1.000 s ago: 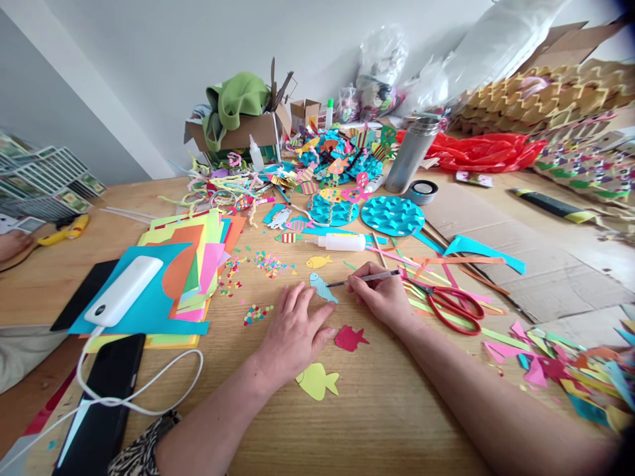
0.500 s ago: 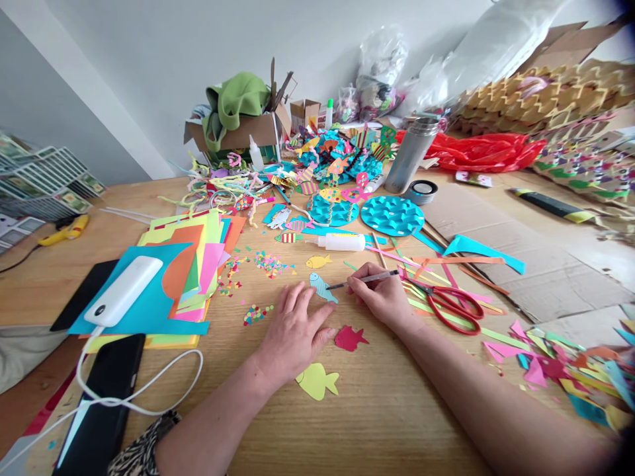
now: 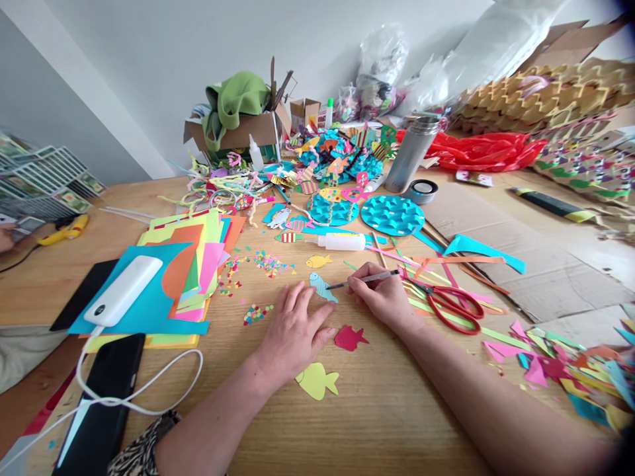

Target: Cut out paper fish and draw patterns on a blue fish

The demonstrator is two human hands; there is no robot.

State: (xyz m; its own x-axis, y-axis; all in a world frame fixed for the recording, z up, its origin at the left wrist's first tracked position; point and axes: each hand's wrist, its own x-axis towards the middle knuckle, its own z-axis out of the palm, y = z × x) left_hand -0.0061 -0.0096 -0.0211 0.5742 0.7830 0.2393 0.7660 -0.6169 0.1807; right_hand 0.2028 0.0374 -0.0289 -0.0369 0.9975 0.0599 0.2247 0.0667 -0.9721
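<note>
Light-blue paper fish [image 3: 317, 282], striped across its body, lies on the wooden tabletop [image 3: 367, 423] beside the spread left hand [image 3: 292, 330]. The right hand [image 3: 378, 295] pinches a slim grey pen [image 3: 373, 277], tip at the fish — almost unmoved since half a second ago, so marking seems ongoing. At the left edge, another person's hand [image 3: 6, 238] has reappeared.

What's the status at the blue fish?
Right hand gripping pen, tip at blue fish. Left hand spread, at its tail. Red fish close by, clear of pen.
</note>
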